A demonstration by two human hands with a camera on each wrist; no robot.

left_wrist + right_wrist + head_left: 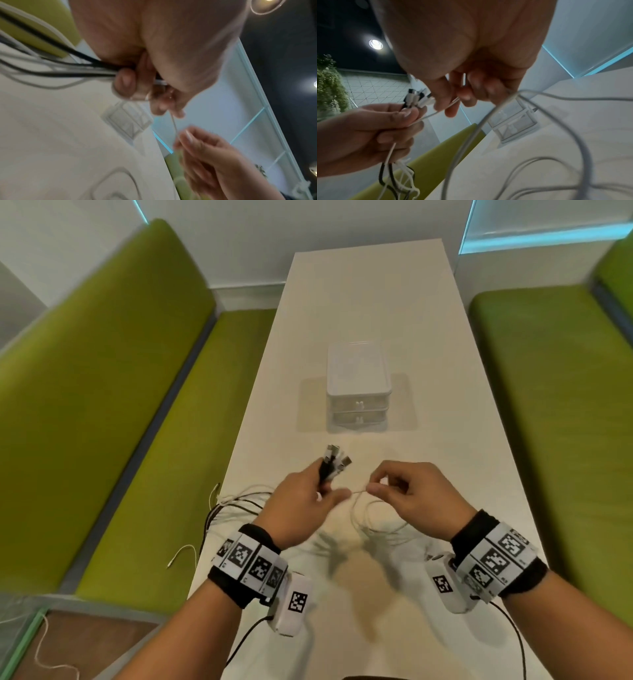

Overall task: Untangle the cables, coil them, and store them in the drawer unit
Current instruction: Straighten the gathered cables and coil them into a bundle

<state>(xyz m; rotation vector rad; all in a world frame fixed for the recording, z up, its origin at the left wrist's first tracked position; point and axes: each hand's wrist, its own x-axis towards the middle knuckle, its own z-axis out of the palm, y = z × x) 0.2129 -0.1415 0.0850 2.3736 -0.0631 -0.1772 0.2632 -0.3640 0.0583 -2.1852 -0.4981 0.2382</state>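
My left hand [308,494] grips a bundle of black and white cables [334,462] just below their plugs, which fan out above the fist [418,100]. The bundle's tails [236,503] hang off the table's left edge. My right hand [397,487] pinches one thin white cable [358,492] between thumb and forefinger [452,104], stretched short between both hands. That cable's slack [376,525] loops on the table beneath them. The white translucent drawer unit [358,392] stands further back on the table, both drawers closed.
The long white table [370,302] runs away from me between two green benches [102,405], [555,405]. A loose cable end [183,553] dangles over the left bench. A wall closes the far end. Wrist camera leads [513,638] trail under my forearms.
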